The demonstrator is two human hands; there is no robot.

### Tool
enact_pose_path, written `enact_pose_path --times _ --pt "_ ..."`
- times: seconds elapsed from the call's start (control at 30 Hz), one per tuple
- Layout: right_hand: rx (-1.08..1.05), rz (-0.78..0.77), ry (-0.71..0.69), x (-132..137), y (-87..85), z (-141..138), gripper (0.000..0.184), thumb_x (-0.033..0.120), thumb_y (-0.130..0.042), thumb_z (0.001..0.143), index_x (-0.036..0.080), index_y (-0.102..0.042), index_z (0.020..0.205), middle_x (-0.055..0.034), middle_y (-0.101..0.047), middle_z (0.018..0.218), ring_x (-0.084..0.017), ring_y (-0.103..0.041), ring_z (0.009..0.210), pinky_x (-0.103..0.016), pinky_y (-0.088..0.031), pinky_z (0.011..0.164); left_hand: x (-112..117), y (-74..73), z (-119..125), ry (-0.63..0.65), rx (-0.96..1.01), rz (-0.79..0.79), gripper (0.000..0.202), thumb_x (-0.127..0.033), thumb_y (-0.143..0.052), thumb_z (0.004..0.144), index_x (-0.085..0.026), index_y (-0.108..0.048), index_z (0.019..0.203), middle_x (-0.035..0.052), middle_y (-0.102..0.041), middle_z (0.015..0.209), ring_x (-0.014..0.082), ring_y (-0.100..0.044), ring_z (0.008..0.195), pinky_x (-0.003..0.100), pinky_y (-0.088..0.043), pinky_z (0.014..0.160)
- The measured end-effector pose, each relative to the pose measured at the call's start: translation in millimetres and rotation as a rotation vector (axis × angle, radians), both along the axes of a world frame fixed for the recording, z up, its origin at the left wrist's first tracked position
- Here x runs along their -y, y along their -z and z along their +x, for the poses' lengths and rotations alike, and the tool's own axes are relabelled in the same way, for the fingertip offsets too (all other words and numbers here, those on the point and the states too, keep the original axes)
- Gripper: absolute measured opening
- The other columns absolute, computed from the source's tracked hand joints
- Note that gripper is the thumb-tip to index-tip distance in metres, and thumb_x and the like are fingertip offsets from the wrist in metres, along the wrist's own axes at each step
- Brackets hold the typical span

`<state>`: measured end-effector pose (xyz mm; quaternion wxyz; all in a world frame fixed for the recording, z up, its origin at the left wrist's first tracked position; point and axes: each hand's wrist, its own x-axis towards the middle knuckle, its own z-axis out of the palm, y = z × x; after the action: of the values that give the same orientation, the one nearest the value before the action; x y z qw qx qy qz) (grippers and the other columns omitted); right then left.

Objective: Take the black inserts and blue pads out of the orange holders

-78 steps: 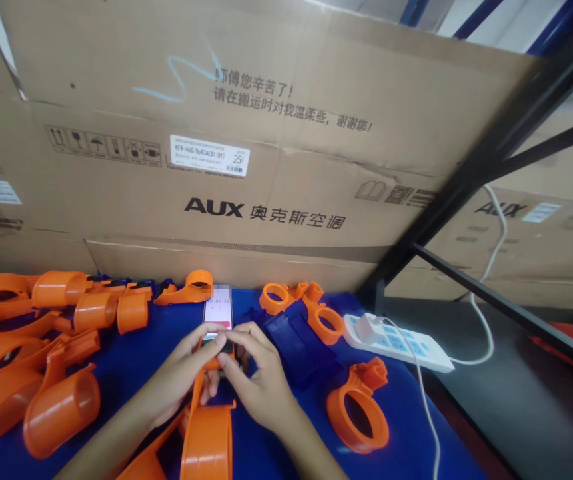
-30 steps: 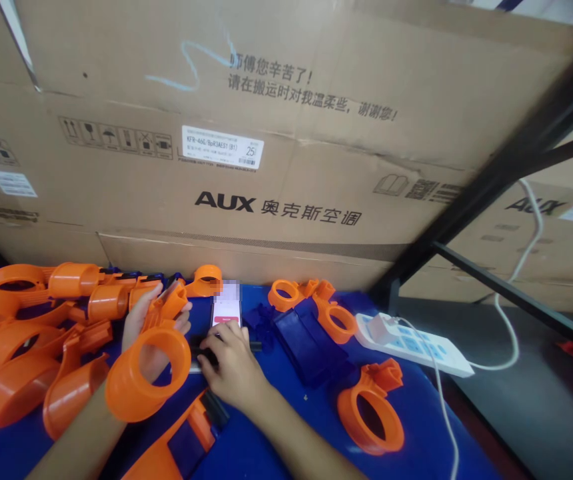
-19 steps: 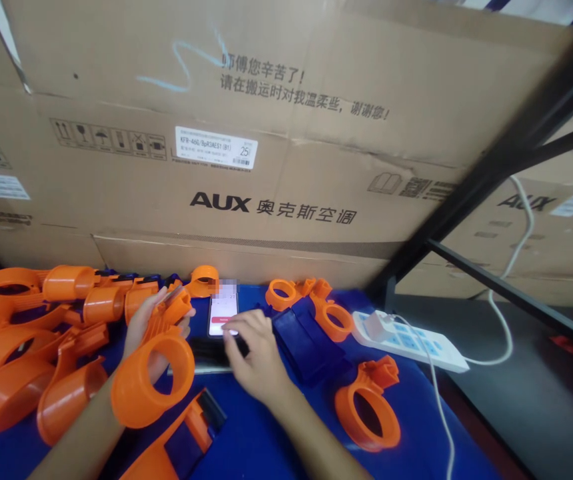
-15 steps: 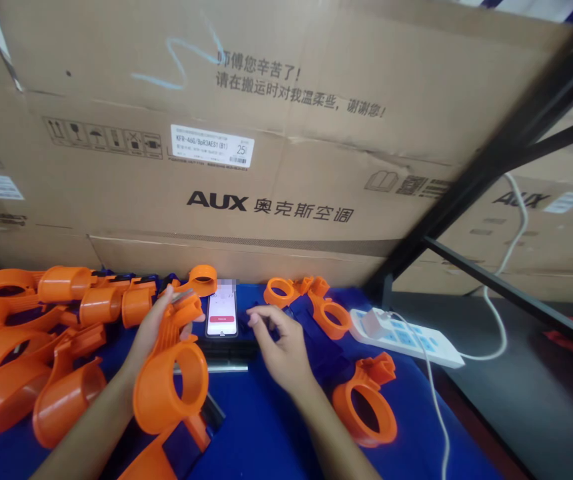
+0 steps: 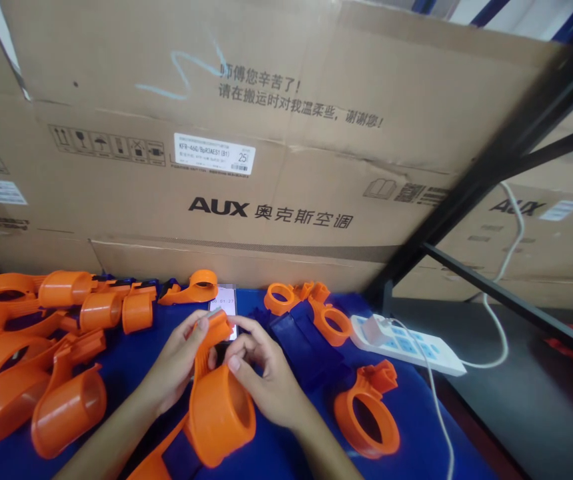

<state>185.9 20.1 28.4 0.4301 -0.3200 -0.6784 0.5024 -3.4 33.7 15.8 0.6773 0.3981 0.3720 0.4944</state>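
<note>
In front of me my left hand is closed around the head end of an orange plastic tape dispenser, thumb on top near a thin grey strip. The dispenser's wide ring hangs down toward me. My right hand is closed on its other side, index finger reaching the head and thumb against the ring's top; its lower fingers are curled and partly hidden. Behind the hands lies a phone, lit and showing a running timer, its lower part covered. Another orange piece lies under the held dispenser.
Many orange dispensers crowd the left of the blue cloth. Another one lies at right, near a white power strip with cables. Dark blue pieces lie behind my right hand. A large cardboard box stands behind.
My left hand has brought the dispenser right, in front of the phone, and its ring has turned. My right hand has moved left and taken hold of the dispenser too.
</note>
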Motion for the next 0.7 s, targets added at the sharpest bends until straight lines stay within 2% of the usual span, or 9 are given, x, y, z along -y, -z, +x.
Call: enact_pose_path --times 0.1,0.23,0.33,0.43,0.6,0.7 --pt "-0.041 -0.034 0.073 2 -0.2 -3 0.047 0.050 -0.058 0.102 0.026 -0.051 0.142 0.0012 -0.063 0.082 -0.015 -0.057 0.070 -0.028 -0.046 0.068 0 -2.7 -1 0.098 -0.021 0.019 0.055 -0.067 -0.057 0.094 -0.016 -0.067 0.109 -0.0020 -0.058 0.053 0.0092 -0.046 0.041 0.020 -0.035 0.044" --pt "-0.069 -0.086 0.186 2 0.0 -7 0.042 0.046 -0.067 0.098 0.025 -0.059 0.132 0.0051 -0.052 0.074 -0.012 -0.048 0.065 -0.025 -0.040 0.063 2 -2.5 -1 0.148 -0.097 0.069 0.055 -0.065 -0.056 0.095 -0.016 -0.065 0.117 -0.0026 -0.058 0.055 0.0087 -0.046 0.039 0.019 -0.030 0.040" --pt "-0.077 -0.103 0.217 -1 1.6 -8 0.028 0.047 -0.067 0.097 0.021 -0.070 0.108 0.0038 -0.053 0.072 -0.012 -0.046 0.065 -0.026 -0.037 0.062 5 -0.3 -1 0.162 -0.144 0.128 0.044 -0.059 -0.061 0.095 -0.019 -0.064 0.110 -0.0047 -0.057 0.058 0.0078 -0.047 0.038 0.018 -0.031 0.041" --pt "-0.078 -0.110 0.254 -4 1.9 -5 0.029 0.046 -0.072 0.093 0.018 -0.068 0.086 0.0025 -0.055 0.072 -0.013 -0.047 0.066 -0.026 -0.037 0.063 6 2.0 0 0.179 -0.204 0.157 0.037 -0.056 -0.064 0.095 -0.020 -0.062 0.105 -0.0079 -0.051 0.054 0.0080 -0.048 0.038 0.018 -0.032 0.042" --pt "-0.045 -0.122 0.290 -6 -1.6 1 0.028 0.041 -0.077 0.088 0.018 -0.067 0.077 0.0030 -0.056 0.068 -0.012 -0.047 0.064 -0.025 -0.037 0.060 6 3.7 2 0.145 -0.281 0.157 0.032 -0.052 -0.067 0.093 -0.022 -0.063 0.100 -0.0092 -0.049 0.050 0.0069 -0.044 0.035 0.017 -0.027 0.040" --pt "-0.010 -0.111 0.331 -7 -4.1 7 0.026 0.039 -0.077 0.088 0.018 -0.068 0.076 0.0026 -0.058 0.068 -0.012 -0.047 0.063 -0.024 -0.036 0.059 3 -0.3 -3 0.090 -0.293 0.153 0.029 -0.049 -0.073 0.090 -0.022 -0.063 0.096 -0.0092 -0.050 0.051 0.0063 -0.044 0.036 0.016 -0.028 0.039"
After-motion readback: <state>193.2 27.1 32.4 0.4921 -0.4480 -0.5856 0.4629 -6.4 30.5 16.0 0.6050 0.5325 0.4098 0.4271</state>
